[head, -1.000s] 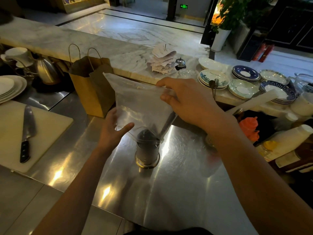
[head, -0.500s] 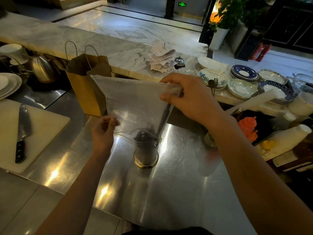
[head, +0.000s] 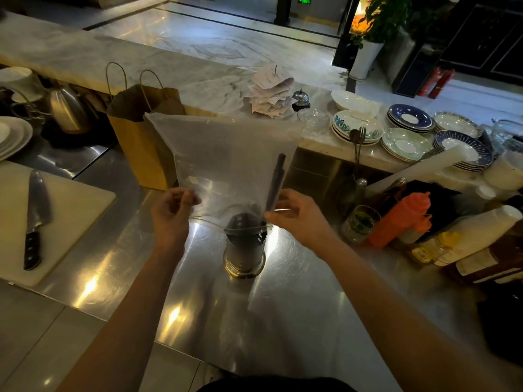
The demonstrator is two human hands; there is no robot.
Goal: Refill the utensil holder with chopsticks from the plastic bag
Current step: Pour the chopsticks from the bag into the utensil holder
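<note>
1. Fingers (head: 189, 197) of left hand (head: 172, 219) are pinched narrow on the lower left edge of the plastic bag (head: 226, 162). Fingertips of right hand (head: 297, 219) are pinched on the lower right edge, just beside the dark chopsticks (head: 276, 183) showing through the film.
2. Change vs. a sec ago — right hand was up at the bag's top corner; it has dropped to the mouth end, level w/ left hand. Left hand was open against the bag's side; now it grips the edge.
3. Bag pos.: inverted, mouth down over the utensil holder (head: 244, 250), closed end standing up free, approx. upright. Mouth edge drapes over the holder rim.
4. Chopsticks: one dark bundle leans along the bag's right side, lower ends at or in the holder — exact depth not visible through the film.
5. Holder: stands upright on the steel counter (head: 297, 321), between both hands, well apart from the knife (head: 35, 219) on the cutting board (head: 65, 222).
6. Meaning, as a judgement: emptying is nearly done. Both hands at the mouth suggests next step is to lift the bag off while sticks stay in the holder.
7. Risk: film may snag the stick tops & drag them out, or tip the holder.
</note>
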